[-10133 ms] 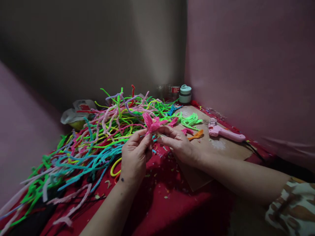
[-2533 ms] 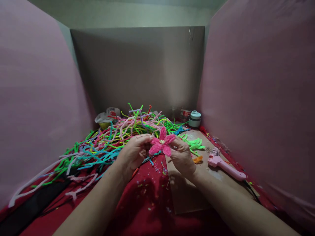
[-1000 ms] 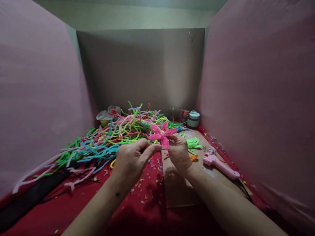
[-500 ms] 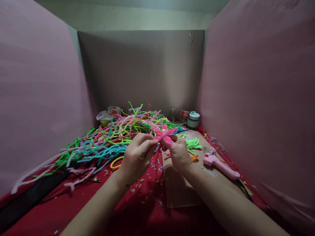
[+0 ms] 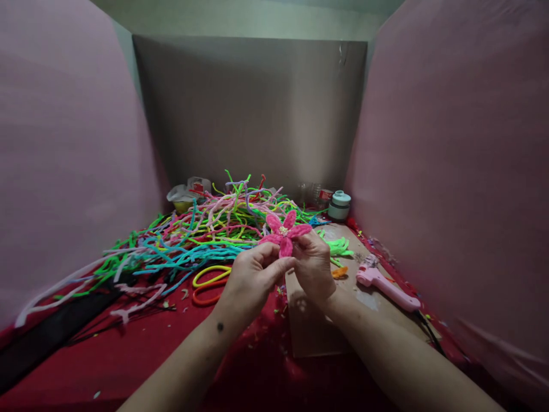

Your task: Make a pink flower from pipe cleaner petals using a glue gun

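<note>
A pink flower made of pipe cleaners (image 5: 283, 231), with a pale centre, is held up in front of me over the red cloth. My left hand (image 5: 253, 277) pinches its lowest petal between thumb and fingers. My right hand (image 5: 314, 264) grips the flower from the right, fingers closed behind the petals. Whatever stem lies below the flower is hidden by the fingers.
A big tangle of coloured pipe cleaners (image 5: 193, 240) covers the red cloth (image 5: 141, 355) at left. A cardboard sheet (image 5: 317, 332) lies under my right arm, with a pink glue gun (image 5: 386, 283), green pieces (image 5: 338, 247) and a small jar (image 5: 339, 206). Cardboard and pink walls enclose the space.
Both hands have kept hold of the flower and turned it slightly; my left fingers slid from the flower's left side to its lowest petal. The camera has shifted a little.
</note>
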{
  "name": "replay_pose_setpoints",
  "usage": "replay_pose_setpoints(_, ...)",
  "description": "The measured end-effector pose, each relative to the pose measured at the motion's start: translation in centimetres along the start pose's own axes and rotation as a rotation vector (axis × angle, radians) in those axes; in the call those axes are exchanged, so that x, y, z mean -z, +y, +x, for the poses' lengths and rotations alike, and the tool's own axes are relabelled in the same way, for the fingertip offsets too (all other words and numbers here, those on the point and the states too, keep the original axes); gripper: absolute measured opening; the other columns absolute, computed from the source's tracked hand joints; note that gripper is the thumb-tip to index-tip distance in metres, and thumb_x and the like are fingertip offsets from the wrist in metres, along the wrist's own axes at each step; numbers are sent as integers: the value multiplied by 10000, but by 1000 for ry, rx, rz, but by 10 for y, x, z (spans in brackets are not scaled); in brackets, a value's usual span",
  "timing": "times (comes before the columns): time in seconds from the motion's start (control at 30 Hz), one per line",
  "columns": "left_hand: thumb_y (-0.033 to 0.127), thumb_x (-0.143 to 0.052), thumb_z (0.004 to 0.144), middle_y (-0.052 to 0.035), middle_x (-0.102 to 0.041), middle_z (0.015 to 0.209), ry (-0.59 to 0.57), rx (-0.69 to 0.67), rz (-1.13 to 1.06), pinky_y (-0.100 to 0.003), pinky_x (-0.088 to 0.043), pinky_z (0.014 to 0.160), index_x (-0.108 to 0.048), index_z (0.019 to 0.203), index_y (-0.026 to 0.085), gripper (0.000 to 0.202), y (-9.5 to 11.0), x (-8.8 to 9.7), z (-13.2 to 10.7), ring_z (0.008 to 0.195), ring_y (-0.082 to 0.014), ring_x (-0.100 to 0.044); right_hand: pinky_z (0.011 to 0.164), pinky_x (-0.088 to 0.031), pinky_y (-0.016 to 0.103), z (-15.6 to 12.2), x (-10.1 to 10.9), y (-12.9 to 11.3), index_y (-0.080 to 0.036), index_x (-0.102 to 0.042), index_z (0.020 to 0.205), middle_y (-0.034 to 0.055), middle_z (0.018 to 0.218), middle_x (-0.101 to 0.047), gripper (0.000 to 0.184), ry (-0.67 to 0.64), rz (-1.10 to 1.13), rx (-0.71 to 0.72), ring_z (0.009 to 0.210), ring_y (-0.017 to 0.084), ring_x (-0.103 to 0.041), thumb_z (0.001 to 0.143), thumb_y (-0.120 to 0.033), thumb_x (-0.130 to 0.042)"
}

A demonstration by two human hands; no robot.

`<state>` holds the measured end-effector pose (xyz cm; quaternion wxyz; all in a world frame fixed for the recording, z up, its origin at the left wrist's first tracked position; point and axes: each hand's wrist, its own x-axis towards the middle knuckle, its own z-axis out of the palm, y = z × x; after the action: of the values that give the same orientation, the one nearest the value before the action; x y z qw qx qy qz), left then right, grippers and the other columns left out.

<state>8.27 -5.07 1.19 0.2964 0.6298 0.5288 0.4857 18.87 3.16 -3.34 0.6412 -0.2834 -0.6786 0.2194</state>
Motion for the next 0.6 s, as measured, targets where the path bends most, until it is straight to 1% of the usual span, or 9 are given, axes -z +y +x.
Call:
replay_pose_setpoints(0.07,347,-631,707,70,-401,458,-32,66,-191,-198,-250,426,-490,564,157,276,-6,-2,7,424,-50,-332,619,-417,280,0,-1,-2,-184,-608,592,6,630,-560,121,37,99,-130,635,141,-479,702,-199,-559)
replay_pose_setpoints(0.13,329,-672,661,77,-382,423,-30,117,-288,-196,-221,412,-491,536,150,284,-12,-5,12,400,-40,-305,590,-407,263,1,-2,-6,-175,-596,566,-7,603,-548,95,43,227,-269,603,125,-465,658,-198,-591)
replay_pose_setpoints(0.23,317,-689,635,73,-383,397,-15,143,-330,-200,-205,410,-473,488,144,313,-17,-8,16,387,-34,-289,564,-401,246,3,-2,-15,-159,-608,591,-18,599,-564,65,-9,439,-413,568,105,-461,615,-211,-638)
replay_pose_setpoints(0.3,305,-677,643,69,-398,404,-41,139,-331,-203,-212,411,-493,502,143,282,-18,-8,15,386,-38,-298,551,-399,238,4,-2,-21,-155,-615,593,-27,586,-571,65,-42,550,-476,541,94,-457,590,-205,-657)
replay_pose_setpoints(0.37,286,-684,632,51,-477,476,-109,117,-314,-205,-285,442,-552,581,140,203,-18,-3,16,431,-55,-380,530,-389,230,5,-1,-24,-154,-620,580,-32,563,-569,63,-60,615,-515,520,88,-450,580,-199,-665)
replay_pose_setpoints(0.43,278,-706,610,14,-577,635,-139,47,-244,-230,-392,543,-595,718,142,205,-19,4,17,561,-96,-500,490,-365,224,6,-1,-25,-153,-630,583,-32,546,-566,85,-77,649,-548,492,82,-431,590,-224,-675)
replay_pose_setpoints(0.47,284,-709,612,-6,-604,719,-102,-4,-163,-255,-426,607,-595,779,149,243,-20,8,19,644,-123,-539,472,-352,223,7,-1,-25,-151,-636,595,-30,539,-563,107,-81,659,-572,479,80,-424,595,-247,-684)
replay_pose_setpoints(0.57,323,-671,676,-39,-604,839,191,-206,254,-321,-441,716,-565,848,171,252,-25,12,24,783,-174,-556,454,-342,228,8,-3,-22,-150,-644,635,-25,532,-559,173,-63,703,-652,462,83,-428,597,-306,-707)
replay_pose_setpoints(0.6,332,-653,700,-47,-604,861,238,-259,374,-327,-439,727,-555,870,176,251,-26,10,25,803,-182,-558,460,-347,232,8,-4,-21,-153,-646,650,-24,535,-560,180,-54,723,-657,465,86,-436,601,-315,-709)
